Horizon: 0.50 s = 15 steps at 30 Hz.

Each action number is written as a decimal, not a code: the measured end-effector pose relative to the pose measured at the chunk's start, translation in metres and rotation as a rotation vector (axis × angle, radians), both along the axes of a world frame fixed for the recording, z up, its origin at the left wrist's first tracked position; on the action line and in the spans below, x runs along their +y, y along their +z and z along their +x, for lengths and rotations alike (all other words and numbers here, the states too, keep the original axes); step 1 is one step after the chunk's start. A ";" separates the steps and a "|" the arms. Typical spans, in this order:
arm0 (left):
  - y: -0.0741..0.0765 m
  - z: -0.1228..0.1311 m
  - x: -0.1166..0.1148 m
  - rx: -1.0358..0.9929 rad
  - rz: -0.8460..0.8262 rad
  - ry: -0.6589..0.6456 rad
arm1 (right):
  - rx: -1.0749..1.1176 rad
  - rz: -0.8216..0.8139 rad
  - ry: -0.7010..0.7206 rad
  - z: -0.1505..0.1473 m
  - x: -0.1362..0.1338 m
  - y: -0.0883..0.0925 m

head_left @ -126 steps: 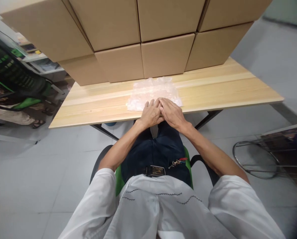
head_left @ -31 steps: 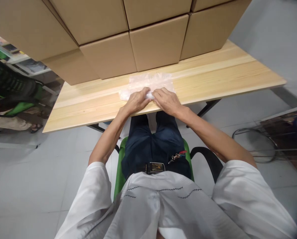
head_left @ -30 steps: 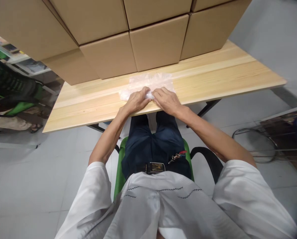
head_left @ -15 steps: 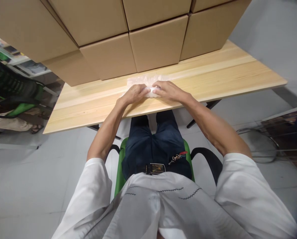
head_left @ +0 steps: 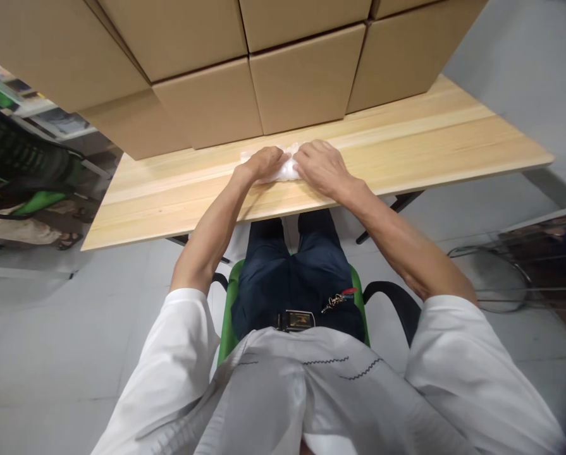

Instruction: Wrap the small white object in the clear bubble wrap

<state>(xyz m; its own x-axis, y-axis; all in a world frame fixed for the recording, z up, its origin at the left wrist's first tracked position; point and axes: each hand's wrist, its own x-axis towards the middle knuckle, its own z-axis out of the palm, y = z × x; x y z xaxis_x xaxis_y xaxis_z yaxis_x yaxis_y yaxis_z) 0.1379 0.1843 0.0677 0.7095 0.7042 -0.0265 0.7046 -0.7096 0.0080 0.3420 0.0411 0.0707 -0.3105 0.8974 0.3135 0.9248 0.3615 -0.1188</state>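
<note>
Both my hands (head_left: 321, 168) sit farther toward twelve o'clock than before, gripping crumpled translucent film (head_left: 289, 169) on the bench (head_left: 429, 140).

Even light, soft shadow on table (head_left: 429, 145), stretched edges, darkened right corners

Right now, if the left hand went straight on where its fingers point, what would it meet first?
The crumpled plastic that the left hand is touching; just past it, probably the right hand, though depth is hard to judge in this single view.
</note>
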 end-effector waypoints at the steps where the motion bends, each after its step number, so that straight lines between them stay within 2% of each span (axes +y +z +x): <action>1: -0.001 0.002 0.002 -0.004 -0.010 0.013 | 0.003 0.025 0.052 -0.004 -0.002 -0.004; 4: 0.001 0.006 0.001 0.029 -0.038 0.076 | 0.004 0.058 0.138 -0.012 -0.005 -0.017; 8: 0.017 0.001 -0.019 0.017 0.012 0.140 | 0.001 0.047 0.128 -0.010 0.000 -0.025; 10: 0.024 -0.008 -0.036 -0.057 0.078 0.147 | 0.018 0.026 0.129 -0.005 0.006 -0.022; 12: 0.025 -0.017 -0.053 -0.111 0.137 0.100 | 0.054 -0.009 0.135 0.001 0.013 -0.015; 15: 0.015 -0.024 -0.070 -0.155 0.167 -0.028 | 0.094 -0.111 0.126 0.008 0.028 0.001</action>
